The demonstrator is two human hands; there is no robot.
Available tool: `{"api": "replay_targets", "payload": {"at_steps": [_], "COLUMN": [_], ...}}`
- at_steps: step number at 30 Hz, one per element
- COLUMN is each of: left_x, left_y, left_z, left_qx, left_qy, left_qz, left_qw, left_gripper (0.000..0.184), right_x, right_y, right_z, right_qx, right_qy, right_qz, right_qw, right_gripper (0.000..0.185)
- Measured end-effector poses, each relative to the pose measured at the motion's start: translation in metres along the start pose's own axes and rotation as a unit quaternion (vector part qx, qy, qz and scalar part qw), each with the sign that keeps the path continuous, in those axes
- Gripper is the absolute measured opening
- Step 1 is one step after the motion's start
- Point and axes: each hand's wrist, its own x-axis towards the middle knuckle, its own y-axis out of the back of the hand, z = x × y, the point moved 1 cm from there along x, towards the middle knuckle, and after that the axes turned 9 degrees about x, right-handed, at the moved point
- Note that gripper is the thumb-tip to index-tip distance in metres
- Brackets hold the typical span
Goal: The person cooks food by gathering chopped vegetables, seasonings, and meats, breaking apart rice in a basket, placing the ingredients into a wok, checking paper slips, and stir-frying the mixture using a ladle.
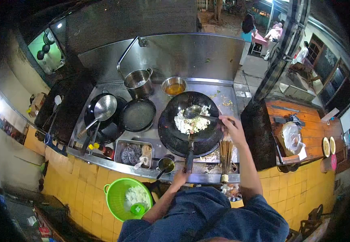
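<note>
A large black wok [171,137] sits on the steel stove and holds white rice [199,126] with mixed bits in it. My left hand [180,177] is closed around the end of the wok handle [190,158], near the stove's front edge. At the wok's right side my right hand [232,128] grips the handle of a metal ladle [192,112], whose bowl rests on the rice. A bundle of thin sticks [225,155] stands just right of the wok. Left of the wok handle is a small cup of oil [166,164] with a utensil in it.
Left on the stove are a skimmer [105,107], a black pan [138,115], a steel pot [138,84] and a tray with bags [133,153]. Behind the wok is a bowl of brown liquid [174,86]. A green basket of rice [122,199] stands below. People are in the background.
</note>
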Motion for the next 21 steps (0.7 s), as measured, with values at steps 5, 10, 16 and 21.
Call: {"api": "replay_targets", "payload": {"at_steps": [5, 10, 16, 21], "left_x": [-0.030, -0.077, -0.098, -0.095], "left_y": [0.029, 0.055, 0.044, 0.035], "left_z": [0.043, 0.136, 0.184, 0.184], "left_qx": [0.102, -0.109, -0.144, -0.172], "left_qy": [-0.055, -0.296, -0.492, -0.557], "left_qz": [0.124, -0.303, -0.374, -0.272], "left_qw": [0.985, 0.899, 0.773, 0.766], "left_gripper": [0.040, 0.021, 0.023, 0.011], "right_x": [0.075, 0.095, 0.093, 0.083], "right_y": [-0.059, -0.095, -0.104, -0.092], "right_z": [0.039, -0.014, -0.016, -0.009], "right_qx": [0.067, -0.032, -0.085, -0.110], "right_qy": [0.297, 0.343, 0.345, 0.362], "right_qz": [-0.082, 0.019, 0.040, 0.038], "right_qw": [0.949, 0.939, 0.934, 0.925], "right_gripper": [0.015, 0.025, 0.024, 0.023]}}
